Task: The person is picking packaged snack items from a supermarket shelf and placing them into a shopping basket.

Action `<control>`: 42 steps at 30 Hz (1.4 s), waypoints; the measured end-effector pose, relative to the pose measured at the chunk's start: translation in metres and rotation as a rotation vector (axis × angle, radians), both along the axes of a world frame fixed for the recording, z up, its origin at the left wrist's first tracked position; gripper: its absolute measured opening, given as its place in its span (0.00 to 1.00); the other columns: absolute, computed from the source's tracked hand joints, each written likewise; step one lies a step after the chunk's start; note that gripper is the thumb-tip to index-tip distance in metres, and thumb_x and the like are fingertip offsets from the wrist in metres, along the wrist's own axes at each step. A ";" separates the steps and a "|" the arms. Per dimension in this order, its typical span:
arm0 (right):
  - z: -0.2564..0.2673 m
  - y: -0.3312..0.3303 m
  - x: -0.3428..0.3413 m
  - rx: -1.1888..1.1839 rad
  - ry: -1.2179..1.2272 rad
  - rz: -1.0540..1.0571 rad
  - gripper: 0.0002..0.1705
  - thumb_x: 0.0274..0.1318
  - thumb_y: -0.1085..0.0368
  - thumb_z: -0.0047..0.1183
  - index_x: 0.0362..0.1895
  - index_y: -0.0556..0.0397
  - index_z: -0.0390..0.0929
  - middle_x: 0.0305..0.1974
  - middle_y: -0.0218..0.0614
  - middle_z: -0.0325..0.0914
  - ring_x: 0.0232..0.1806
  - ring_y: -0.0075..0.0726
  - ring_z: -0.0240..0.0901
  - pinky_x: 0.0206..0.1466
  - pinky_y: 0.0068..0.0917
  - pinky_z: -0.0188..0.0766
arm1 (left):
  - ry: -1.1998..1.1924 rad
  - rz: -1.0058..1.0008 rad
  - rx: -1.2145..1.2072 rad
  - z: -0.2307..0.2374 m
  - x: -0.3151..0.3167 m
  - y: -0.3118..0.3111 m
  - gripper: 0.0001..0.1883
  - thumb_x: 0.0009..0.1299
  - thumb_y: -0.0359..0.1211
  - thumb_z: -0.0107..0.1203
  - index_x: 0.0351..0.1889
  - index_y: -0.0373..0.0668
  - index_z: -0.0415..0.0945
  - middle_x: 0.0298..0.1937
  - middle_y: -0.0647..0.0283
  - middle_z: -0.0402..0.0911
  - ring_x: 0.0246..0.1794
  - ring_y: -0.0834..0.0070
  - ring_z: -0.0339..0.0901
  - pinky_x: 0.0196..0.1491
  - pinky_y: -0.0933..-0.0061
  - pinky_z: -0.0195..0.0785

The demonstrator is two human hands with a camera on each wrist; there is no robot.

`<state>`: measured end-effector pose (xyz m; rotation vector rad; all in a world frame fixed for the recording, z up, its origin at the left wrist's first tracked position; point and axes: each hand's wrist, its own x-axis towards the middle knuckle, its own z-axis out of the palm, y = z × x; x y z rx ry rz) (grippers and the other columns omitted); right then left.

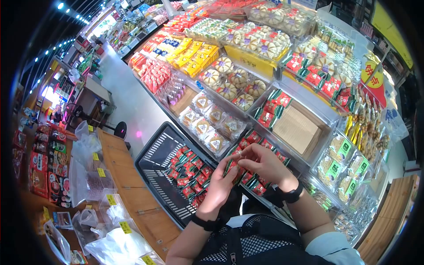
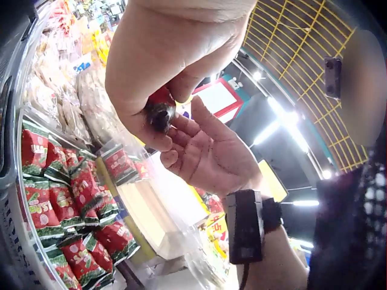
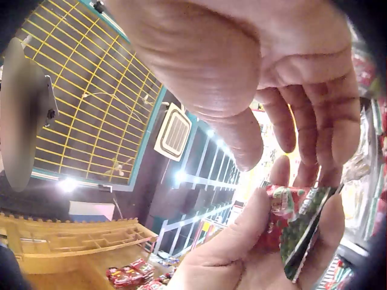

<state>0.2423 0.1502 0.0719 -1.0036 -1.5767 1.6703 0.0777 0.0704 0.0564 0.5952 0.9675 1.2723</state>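
Observation:
My left hand [image 1: 222, 183] pinches a small red and green snack packet [image 3: 289, 220] between thumb and fingers. In the left wrist view only the packet's dark end [image 2: 161, 116] peeks out of the grip. The right hand [image 1: 267, 164] is just beside it, its loosely bent fingers close to the left fingertips and nothing held in them. Its palm [image 2: 211, 158] faces the left hand. Below both hands is a display compartment of matching packets [image 1: 257, 185]. To the left, a dark plastic shopping basket [image 1: 152, 152] contains many more such packets [image 1: 190, 173].
A neighbouring compartment [image 1: 300, 128] shows its bare bottom beside a few red packets. Round wrapped pastries [image 1: 214, 115], yellow packs [image 1: 194, 57] and green-labelled bags [image 1: 340, 165] fill the stand. A wooden counter [image 1: 128, 176] with plastic bags runs along the left.

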 end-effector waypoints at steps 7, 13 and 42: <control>-0.065 0.004 0.025 0.395 -0.640 -0.242 0.18 0.50 0.68 0.59 0.47 0.57 0.74 0.43 0.50 0.76 0.44 0.59 0.76 0.48 0.48 0.73 | 0.091 0.147 -0.160 -0.018 -0.023 0.000 0.23 0.73 0.24 0.54 0.63 0.32 0.57 0.49 0.55 0.77 0.50 0.69 0.79 0.51 0.65 0.79; -0.089 -0.022 0.015 0.554 -0.959 -0.093 0.35 0.38 0.62 0.71 0.54 0.51 0.71 0.46 0.44 0.74 0.53 0.53 0.72 0.57 0.49 0.70 | 0.021 0.106 -0.163 -0.027 -0.044 -0.015 0.14 0.73 0.23 0.54 0.54 0.39 0.67 0.59 0.47 0.76 0.60 0.58 0.77 0.54 0.60 0.77; -0.041 -0.029 -0.021 -0.348 0.284 0.067 0.16 0.63 0.68 0.57 0.53 0.59 0.75 0.47 0.35 0.78 0.44 0.27 0.79 0.49 0.26 0.78 | -0.134 0.023 -0.183 -0.033 -0.036 -0.019 0.20 0.83 0.44 0.39 0.66 0.46 0.66 0.59 0.65 0.76 0.57 0.71 0.76 0.59 0.56 0.72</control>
